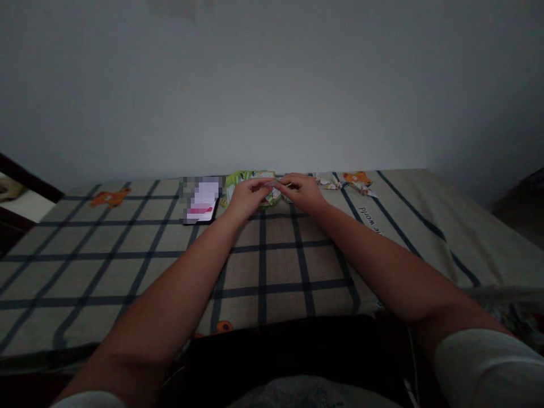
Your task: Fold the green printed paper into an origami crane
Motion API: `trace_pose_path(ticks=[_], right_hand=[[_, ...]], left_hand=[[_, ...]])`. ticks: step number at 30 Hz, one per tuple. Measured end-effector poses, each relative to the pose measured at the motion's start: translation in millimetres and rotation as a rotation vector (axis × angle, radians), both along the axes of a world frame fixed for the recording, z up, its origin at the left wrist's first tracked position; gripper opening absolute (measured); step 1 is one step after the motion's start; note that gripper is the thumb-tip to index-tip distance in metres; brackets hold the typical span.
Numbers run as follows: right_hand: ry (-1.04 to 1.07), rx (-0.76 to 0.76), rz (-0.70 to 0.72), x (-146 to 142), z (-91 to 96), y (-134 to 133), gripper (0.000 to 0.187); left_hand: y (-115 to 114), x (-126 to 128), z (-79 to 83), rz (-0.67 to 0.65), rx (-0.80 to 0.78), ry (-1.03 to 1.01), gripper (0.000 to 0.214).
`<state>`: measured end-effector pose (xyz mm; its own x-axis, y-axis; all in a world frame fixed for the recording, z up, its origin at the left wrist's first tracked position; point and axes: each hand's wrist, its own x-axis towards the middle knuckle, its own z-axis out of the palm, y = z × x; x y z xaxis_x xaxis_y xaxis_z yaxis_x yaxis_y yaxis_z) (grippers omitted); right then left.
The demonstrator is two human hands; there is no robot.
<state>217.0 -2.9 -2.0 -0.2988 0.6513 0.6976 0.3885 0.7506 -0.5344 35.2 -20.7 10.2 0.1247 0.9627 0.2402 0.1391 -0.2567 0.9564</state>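
Note:
Near the far edge of the table, my left hand (247, 195) and my right hand (305, 190) meet with their fingertips close together. Between them they pinch a small piece of folded paper (271, 183), pale where it shows; the fingers cover much of it. Behind and under my left hand lies a green printed sheet or booklet (235, 180), partly hidden. Just right of my right hand, small folded paper pieces (329, 182) with a coloured print rest on the cloth, one with a pointed end (366, 190).
A phone (203, 199) with its screen lit lies left of my left hand. A checked tablecloth (280, 266) with bear prints covers the table, which stands against a plain wall (272, 85). Dark wooden furniture (29, 175) shows at the far left.

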Motion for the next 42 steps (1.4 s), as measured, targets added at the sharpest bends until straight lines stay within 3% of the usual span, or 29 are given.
trace_pose_path(ticks=[5, 10, 13, 21, 26, 32, 39, 42], right_hand=[[0.169, -0.237, 0.022, -1, 0.5, 0, 0.043], [0.516, -0.647, 0.293, -1, -1.1, 4, 0.048], [0.585, -0.762, 0.360, -1, -0.9, 5, 0.043], [0.588, -0.807, 0.480, 2, 1.4, 0, 0.036], [0.581, -0.840, 0.518, 1, 3.8, -2, 0.037], [0.563, -0.840, 0.431, -5, 1.8, 0, 0.037], [0.386, -0.642, 0.288, -8, -2.7, 3, 0.042], [0.369, -0.612, 0.246, -10, -0.8, 1, 0.046]], left_hand=[[1, -1, -0.6, 0.015, -0.055, -0.066, 0.034], [5, -2, 0.1, -0.032, -0.100, -0.203, 0.036], [4, -1, 1.8, -0.063, -0.111, -0.244, 0.037], [2, 0, 2.0, -0.096, -0.125, -0.298, 0.041], [5, -2, -1.1, -0.027, -0.070, -0.216, 0.042], [2, -1, -1.2, 0.019, -0.001, -0.090, 0.041], [-2, -2, 1.6, 0.112, 0.088, 0.152, 0.034], [-2, -2, 1.7, 0.079, 0.061, 0.113, 0.033]])
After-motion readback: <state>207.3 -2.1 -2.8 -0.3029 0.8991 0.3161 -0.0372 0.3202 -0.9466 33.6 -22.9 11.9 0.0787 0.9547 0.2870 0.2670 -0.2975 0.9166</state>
